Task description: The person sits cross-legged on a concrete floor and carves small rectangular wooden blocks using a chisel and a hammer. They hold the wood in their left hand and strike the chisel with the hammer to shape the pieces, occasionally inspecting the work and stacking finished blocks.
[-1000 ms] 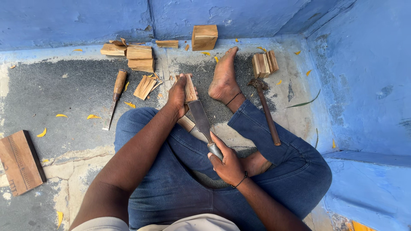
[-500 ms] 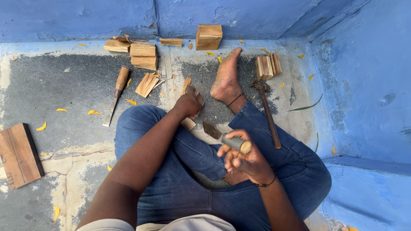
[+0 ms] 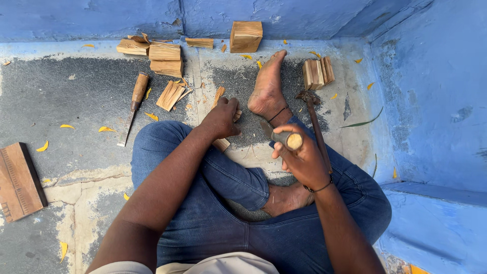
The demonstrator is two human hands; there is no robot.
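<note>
Gripped in the right hand point(image 3: 304, 162): a wooden-handled tool point(image 3: 285, 137).
Left hand point(image 3: 221, 119) closed on a wood piece point(image 3: 221, 144) beside the foot point(image 3: 267, 86).

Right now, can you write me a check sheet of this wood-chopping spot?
Surface: grey and pale floor, yellow flecks on it.
Job's things: wood piece under left hand; blade tool in right hand.
Clutter: wood blocks, chisel, hammer, plank.
Hands: left on the wood, right gripping the tool's handle.
Cables: nothing seen.
Surroundings: blue walls.
</note>
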